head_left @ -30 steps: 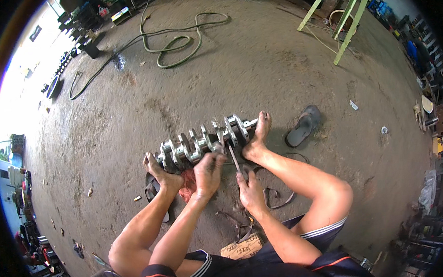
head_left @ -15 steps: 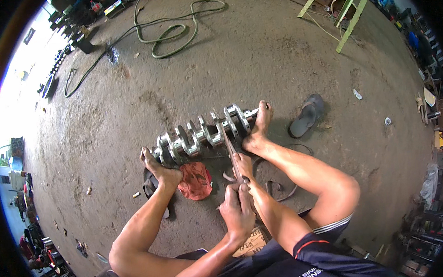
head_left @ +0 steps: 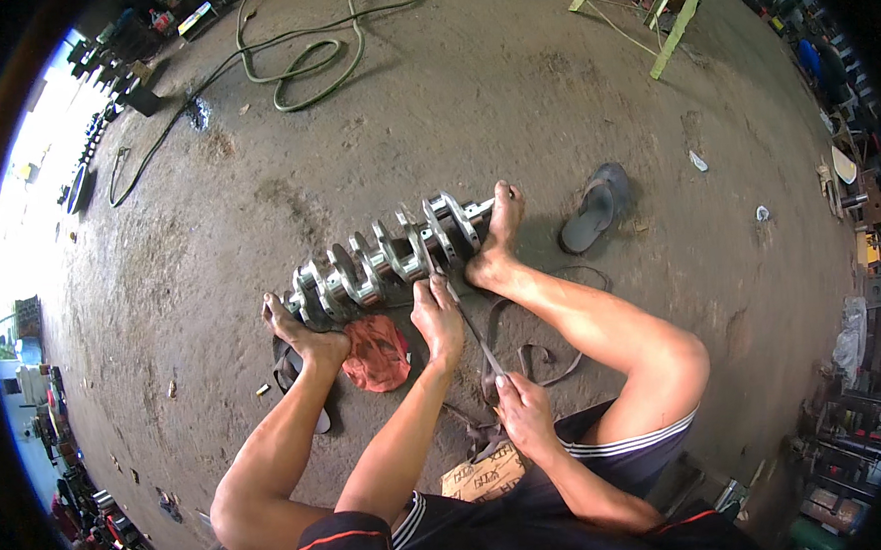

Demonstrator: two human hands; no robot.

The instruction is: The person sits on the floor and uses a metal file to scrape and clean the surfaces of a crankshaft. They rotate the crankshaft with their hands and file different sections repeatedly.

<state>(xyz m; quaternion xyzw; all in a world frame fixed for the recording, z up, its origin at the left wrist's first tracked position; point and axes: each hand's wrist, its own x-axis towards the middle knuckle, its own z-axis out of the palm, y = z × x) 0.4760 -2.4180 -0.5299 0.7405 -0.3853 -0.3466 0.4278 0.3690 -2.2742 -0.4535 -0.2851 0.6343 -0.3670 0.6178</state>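
A shiny metal crankshaft (head_left: 366, 279) lies slantwise on the floor between my bare feet, which press against its two ends. A narrow strap (head_left: 480, 337) runs taut from the crankshaft toward me; where it passes round the shaft is partly hidden. My left hand (head_left: 438, 320) is up close to the crankshaft, closed, its fingers gripping one end of the strap. Lower and to the right, nearer my lap, my right hand (head_left: 527, 410) pinches the other end. A dark loose strap (head_left: 555, 374) curls on the floor beside my right hand.
A red cloth (head_left: 377, 353) lies by my left foot, over part of a dark sandal (head_left: 288, 368). Another sandal (head_left: 596, 207) sits beyond my right foot. A green hose (head_left: 340, 71) coils farther off, and a green metal stand (head_left: 684, 23) stands at far right. Printed cardboard (head_left: 483, 475) is below me.
My hands have swapped reach: the left has moved up to the crankshaft while the right has drawn back toward my lap, pulling the strap. The view has shifted slightly.
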